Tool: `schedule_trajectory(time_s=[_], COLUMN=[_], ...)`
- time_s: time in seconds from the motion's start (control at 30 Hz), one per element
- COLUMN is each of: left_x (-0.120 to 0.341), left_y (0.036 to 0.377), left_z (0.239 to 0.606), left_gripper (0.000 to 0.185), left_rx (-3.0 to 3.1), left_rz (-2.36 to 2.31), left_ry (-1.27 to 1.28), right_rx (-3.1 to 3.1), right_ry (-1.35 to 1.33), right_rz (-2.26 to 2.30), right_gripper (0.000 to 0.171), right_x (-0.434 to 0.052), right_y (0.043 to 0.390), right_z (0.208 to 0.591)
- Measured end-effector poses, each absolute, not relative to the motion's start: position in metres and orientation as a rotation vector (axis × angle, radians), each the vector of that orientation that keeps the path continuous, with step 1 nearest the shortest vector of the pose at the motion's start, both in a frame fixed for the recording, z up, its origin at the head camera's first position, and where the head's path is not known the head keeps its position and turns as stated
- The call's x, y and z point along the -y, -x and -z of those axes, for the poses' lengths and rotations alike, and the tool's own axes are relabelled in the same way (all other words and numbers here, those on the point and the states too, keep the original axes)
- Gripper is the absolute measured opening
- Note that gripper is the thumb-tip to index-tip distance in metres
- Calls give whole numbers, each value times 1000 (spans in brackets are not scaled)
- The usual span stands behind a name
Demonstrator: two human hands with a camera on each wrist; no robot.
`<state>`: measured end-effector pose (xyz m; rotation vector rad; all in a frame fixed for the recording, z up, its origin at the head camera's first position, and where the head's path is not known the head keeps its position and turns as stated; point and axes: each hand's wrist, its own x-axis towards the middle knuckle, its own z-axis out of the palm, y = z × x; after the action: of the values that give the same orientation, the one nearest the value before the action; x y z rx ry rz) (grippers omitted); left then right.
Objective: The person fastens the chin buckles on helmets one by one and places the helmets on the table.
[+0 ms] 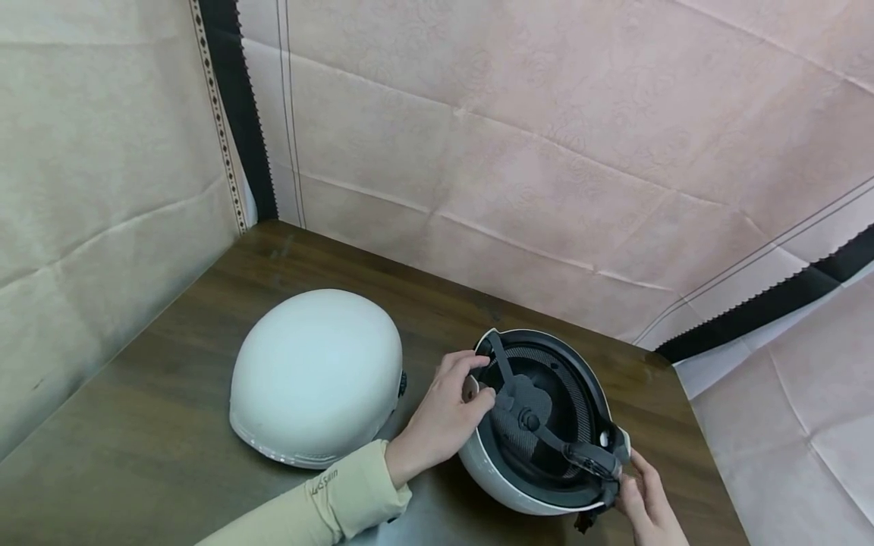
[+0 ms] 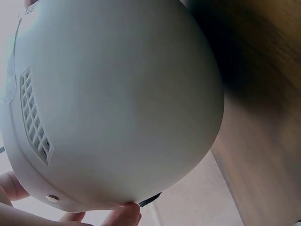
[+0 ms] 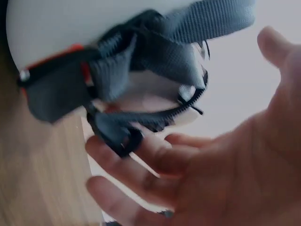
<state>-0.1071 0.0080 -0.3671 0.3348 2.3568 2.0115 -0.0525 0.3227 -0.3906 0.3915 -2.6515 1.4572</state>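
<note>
White shell, head view: upturned helmet on its crown at the near right of the wooden table, dark lining and grey straps facing up.
Left hand, head view: left hand on the upturned helmet's left rim, fingers curled over the edge, thumb inside against the grey ear pad.
Right hand, head view: right hand at the near right rim, fingertips at the strap buckle; whether pinching or only touching, cannot tell.
Second helmet, head view: second white helmet dome-up just left of the upturned one, apart from both hands.
Backdrop, head view: pale cloth wall behind the table.
Left wrist view: smooth white shell of the upturned helmet filling the frame, grille vent at left, fingertips curled at its lower rim.
Right wrist view: grey webbing strap hanging from the rim, blurred; fingers loosely bent, touching the dark buckle end, no firm grip visible.
</note>
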Motion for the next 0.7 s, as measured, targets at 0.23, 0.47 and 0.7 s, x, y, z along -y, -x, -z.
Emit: schedule_trajectory(time_s=[0.23, 0.47, 0.7], left_x=[-8, -9, -9], left_y=[106, 106, 106], left_z=[366, 365, 365], left_gripper=[41, 40, 39], left_rx=[-2360, -2369, -2386], left_rz=[-2010, -2015, -2005], left_ry=[-336, -355, -331], right_rx=[2850, 2874, 2786], right_ry=[-172, -70, -257], right_rz=[-1510, -1354, -1219], right_gripper=[93, 102, 83], right_x=[-317, -299, -312], right_y=[42, 37, 36], right_z=[382, 373, 374])
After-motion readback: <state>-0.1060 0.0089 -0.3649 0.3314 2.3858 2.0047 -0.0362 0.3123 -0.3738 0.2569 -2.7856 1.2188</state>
